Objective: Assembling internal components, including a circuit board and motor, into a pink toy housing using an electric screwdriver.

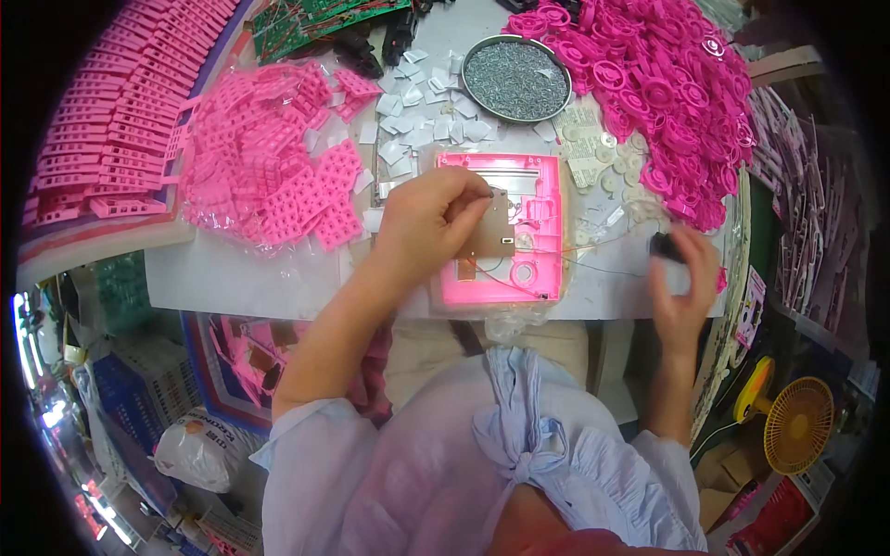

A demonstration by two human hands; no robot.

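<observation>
A pink plastic housing [549, 287] lies on the table in front of me, with a brown circuit board [491, 239] inside it. My left hand [431, 222] is over the board, thumb and fingers pinched at its upper edge. A tiny dark bit shows at those fingertips, too small to name. Off to the right, my right hand [684, 283] has its thumb and fingers around a small black part [665, 246], somewhat blurred. Thin wires [593, 246] run from the housing toward that hand.
A round tin of screws [516, 82] stands behind the housing, beside scattered white squares [417, 111]. Pink keypad pieces [278, 157] are heaped at left, magenta rings [649, 83] at right. Pale discs [607, 157] lie nearby. A yellow fan [797, 426] stands at lower right.
</observation>
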